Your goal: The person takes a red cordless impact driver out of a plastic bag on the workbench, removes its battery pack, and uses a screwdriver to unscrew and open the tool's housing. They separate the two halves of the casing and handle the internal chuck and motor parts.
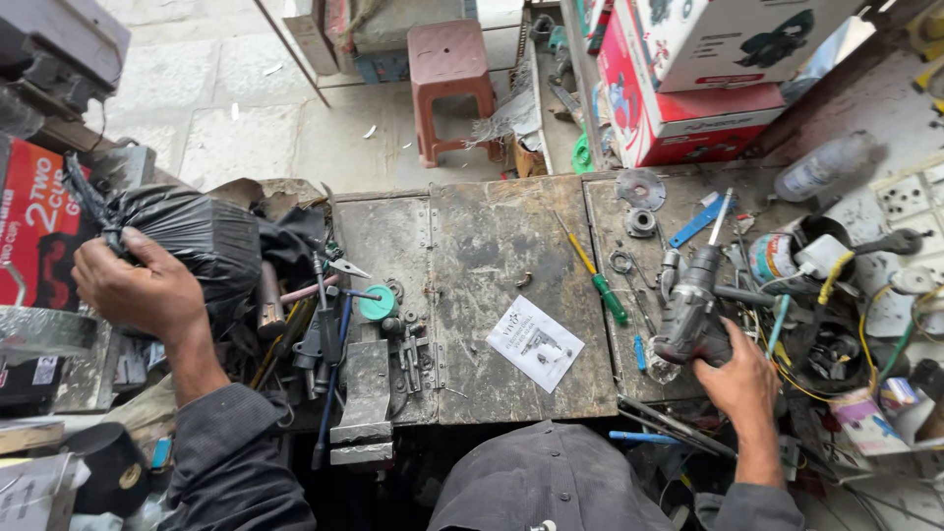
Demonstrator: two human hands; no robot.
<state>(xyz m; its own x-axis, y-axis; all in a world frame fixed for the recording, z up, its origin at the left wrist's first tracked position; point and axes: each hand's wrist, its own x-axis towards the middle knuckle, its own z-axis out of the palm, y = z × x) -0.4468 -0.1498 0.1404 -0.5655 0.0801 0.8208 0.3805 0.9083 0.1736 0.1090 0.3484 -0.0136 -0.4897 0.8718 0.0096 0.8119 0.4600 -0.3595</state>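
At the far left, a black plastic bag [202, 241] is being gripped at its bunched neck by the left hand [138, 287], whose fingers are being closed around the gathered plastic. The bag is being kept full and rounded, but what is inside it cannot be told. It is being held over the left edge of the workbench [492, 246], next to a red box [34, 231] at the picture's edge. Just to the right of the bag, a heap of pliers and other hand tools [315, 324] is being left beside a small bench vise [366, 403].

In the middle, a white paper leaflet [535, 343] is lying flat on the bare metal top, well apart from both hands. To its right, a green-handled screwdriver [598, 280] is lying at a slant.

Further right, a grey power tool [693, 305] is being gripped from below by the right hand [744, 382], with the fingers being wrapped around its lower body. The tool is being held tilted, its nose pointing up and away from the person, over a clutter of wires and small parts. Beyond it, a small open tin [782, 254] is standing among the wires; its contents cannot be made out. A clear plastic bottle [826, 165] is lying on its side near the back, and red and white cardboard boxes [688, 88] are being kept stacked behind the bench.
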